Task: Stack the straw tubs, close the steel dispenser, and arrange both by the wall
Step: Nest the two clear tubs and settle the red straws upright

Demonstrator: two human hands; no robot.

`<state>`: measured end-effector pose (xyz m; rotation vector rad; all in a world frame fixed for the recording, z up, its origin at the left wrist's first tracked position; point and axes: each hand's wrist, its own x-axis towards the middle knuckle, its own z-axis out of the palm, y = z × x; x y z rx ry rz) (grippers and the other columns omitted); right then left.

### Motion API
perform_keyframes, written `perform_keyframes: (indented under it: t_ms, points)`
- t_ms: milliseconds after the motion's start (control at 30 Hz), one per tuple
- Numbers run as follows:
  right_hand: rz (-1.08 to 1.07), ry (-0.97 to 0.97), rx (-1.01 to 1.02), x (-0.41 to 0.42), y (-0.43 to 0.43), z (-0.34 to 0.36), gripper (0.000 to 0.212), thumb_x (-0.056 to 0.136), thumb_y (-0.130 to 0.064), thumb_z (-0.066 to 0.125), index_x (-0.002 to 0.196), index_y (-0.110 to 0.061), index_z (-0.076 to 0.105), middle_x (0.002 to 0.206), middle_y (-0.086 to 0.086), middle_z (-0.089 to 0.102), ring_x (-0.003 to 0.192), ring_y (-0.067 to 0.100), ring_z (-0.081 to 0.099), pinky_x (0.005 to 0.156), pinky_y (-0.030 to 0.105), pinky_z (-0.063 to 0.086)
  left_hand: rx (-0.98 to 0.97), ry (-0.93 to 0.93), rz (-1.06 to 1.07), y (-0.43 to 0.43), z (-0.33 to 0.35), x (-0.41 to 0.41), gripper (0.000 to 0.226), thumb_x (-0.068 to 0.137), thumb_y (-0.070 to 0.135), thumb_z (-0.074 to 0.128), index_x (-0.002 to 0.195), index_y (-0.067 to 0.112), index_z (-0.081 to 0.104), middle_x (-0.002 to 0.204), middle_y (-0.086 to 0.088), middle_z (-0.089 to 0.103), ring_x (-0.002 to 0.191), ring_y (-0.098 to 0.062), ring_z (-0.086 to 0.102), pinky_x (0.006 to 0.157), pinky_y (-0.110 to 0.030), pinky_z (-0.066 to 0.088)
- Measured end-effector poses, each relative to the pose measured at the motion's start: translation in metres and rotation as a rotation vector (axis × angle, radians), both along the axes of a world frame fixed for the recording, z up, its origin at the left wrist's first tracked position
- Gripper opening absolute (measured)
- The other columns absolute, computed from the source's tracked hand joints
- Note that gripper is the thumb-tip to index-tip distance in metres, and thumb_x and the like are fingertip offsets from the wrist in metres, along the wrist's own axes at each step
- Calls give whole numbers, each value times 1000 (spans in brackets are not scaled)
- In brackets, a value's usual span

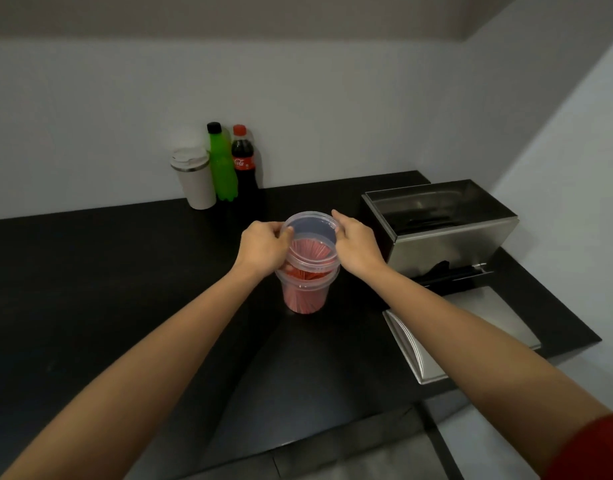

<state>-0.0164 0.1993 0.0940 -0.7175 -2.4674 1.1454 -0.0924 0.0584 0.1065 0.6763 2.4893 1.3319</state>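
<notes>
I see both forearms stretched forward. Left hand [263, 244] and right hand [357, 244] clamp upper tub [312, 237] rim from opposite sides, seated on lower tub [305, 292], mid-counter [125, 271]. Dispenser [440, 230] open at right, lid [471, 334] lying nearer.

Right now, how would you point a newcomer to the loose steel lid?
Start at the open steel dispenser on the right of the black counter. Directly in front of it, nearer the camera, the steel lid lies flat at the counter's edge, partly hidden by the right forearm. It is the only flat, pale metal slab there.
</notes>
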Motion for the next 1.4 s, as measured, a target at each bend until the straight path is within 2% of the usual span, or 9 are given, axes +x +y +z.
perform_keyframes:
  t_ms: [100, 233, 367, 467, 567, 767, 1167, 1300, 1400]
  points:
    - [7, -47, -19, -9, 5, -3, 43, 98, -12, 39, 141, -11, 37, 146, 8, 43, 134, 20, 41, 104, 27, 35, -59, -41, 9, 4, 1, -11, 31, 95, 25, 50, 121, 11, 59, 71, -3, 68, 58, -9, 68, 47, -16, 52]
    - [9, -106, -7, -15, 8, -8, 41, 97, -11, 42, 137, -12, 44, 142, 7, 49, 126, 17, 49, 88, 17, 38, -107, -102, -1, 6, -3, -18, 29, 94, 23, 51, 119, 11, 60, 76, -5, 69, 63, -15, 69, 61, -28, 59]
    - [20, -142, -30, -16, 11, -9, 39, 95, -9, 44, 134, -11, 49, 141, 6, 50, 130, 18, 46, 101, 26, 38, -137, -135, -7, 7, -3, -19, 30, 94, 21, 52, 121, 10, 59, 78, -6, 68, 61, -13, 67, 56, -25, 56]
    - [25, -146, -9, -14, 11, -10, 39, 94, -9, 46, 132, -12, 51, 140, 6, 51, 127, 17, 49, 95, 22, 37, -157, -146, -19, 5, -1, -18, 30, 94, 21, 53, 121, 10, 59, 79, -7, 67, 61, -12, 65, 52, -23, 53]
    - [41, -153, 6, -13, 8, -12, 39, 94, -9, 45, 132, -13, 51, 139, 6, 52, 128, 17, 48, 103, 30, 39, -172, -129, -27, 2, -1, -18, 31, 94, 20, 52, 122, 10, 59, 75, -5, 65, 56, -9, 61, 44, -17, 47]
    - [51, -108, -2, -10, 2, -17, 40, 95, -8, 43, 133, -12, 49, 140, 5, 51, 130, 17, 45, 101, 25, 35, -163, -132, -43, -4, -5, -14, 33, 95, 21, 51, 126, 10, 56, 76, -3, 63, 60, -9, 61, 46, -17, 46]
    - [37, -58, 28, -9, -2, -23, 40, 94, -8, 42, 133, -14, 49, 136, 8, 52, 120, 17, 52, 86, 20, 40, -192, -35, -44, -4, -10, -12, 30, 93, 17, 52, 121, 10, 59, 79, -3, 65, 56, -9, 62, 46, -16, 44]
    - [30, -35, 68, -9, -3, -27, 40, 94, -7, 41, 132, -13, 50, 133, 8, 53, 118, 17, 53, 88, 21, 40, -180, 11, -36, -4, -15, -8, 31, 93, 17, 51, 123, 11, 58, 78, -2, 64, 54, -11, 61, 45, -17, 44]
    - [23, -25, 93, -9, -4, -29, 39, 95, -7, 40, 132, -13, 51, 133, 7, 53, 119, 17, 52, 91, 20, 39, -165, 93, -20, -2, -19, -4, 32, 94, 15, 49, 124, 9, 58, 95, -8, 65, 66, -12, 63, 56, -22, 49]
